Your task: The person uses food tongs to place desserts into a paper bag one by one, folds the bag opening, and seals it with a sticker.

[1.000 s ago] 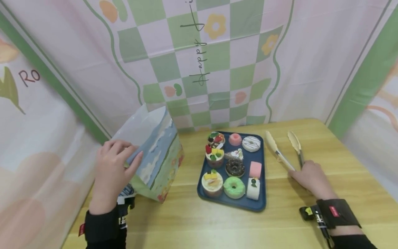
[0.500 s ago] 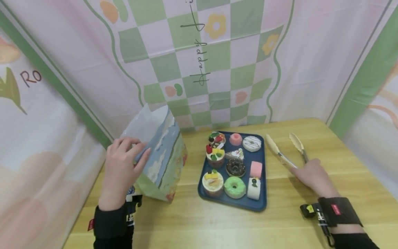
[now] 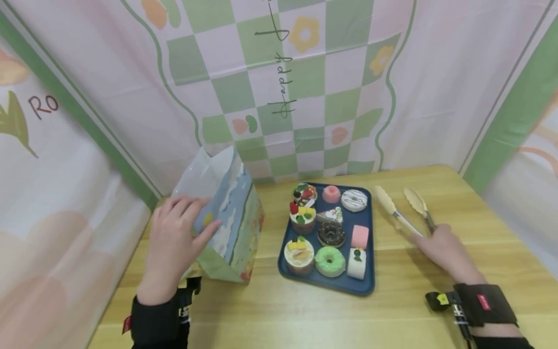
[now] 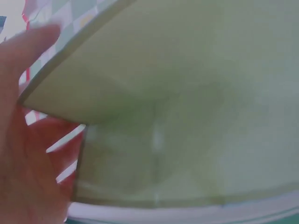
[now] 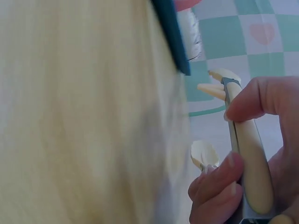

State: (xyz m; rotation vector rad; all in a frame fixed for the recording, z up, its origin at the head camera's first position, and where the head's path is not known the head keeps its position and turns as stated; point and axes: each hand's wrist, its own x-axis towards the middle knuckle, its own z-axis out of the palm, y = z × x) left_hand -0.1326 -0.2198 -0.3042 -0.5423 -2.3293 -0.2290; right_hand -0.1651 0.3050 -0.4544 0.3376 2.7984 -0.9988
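Note:
In the head view my left hand is at the near side of a tall, open-topped paper bag printed with sky and meadow. It holds the bag's near upper edge, thumb on one side and fingers on the other; the side panel of the bag fills most of the left wrist view. On the right, my right hand grips the handle end of metal tongs with cream tips, spread apart and pointing to the back of the table. The tongs' tips stand beside a dark blue tray.
The tray carries several toy-like sweets: a green donut, a chocolate donut, a white donut, a cake slice, fruit-topped cups and pink pieces. A printed curtain hangs behind the wooden table.
My left hand and the bag have shifted a little to the right, and the bag stands more upright. My right hand keeps the tongs in nearly the same place.

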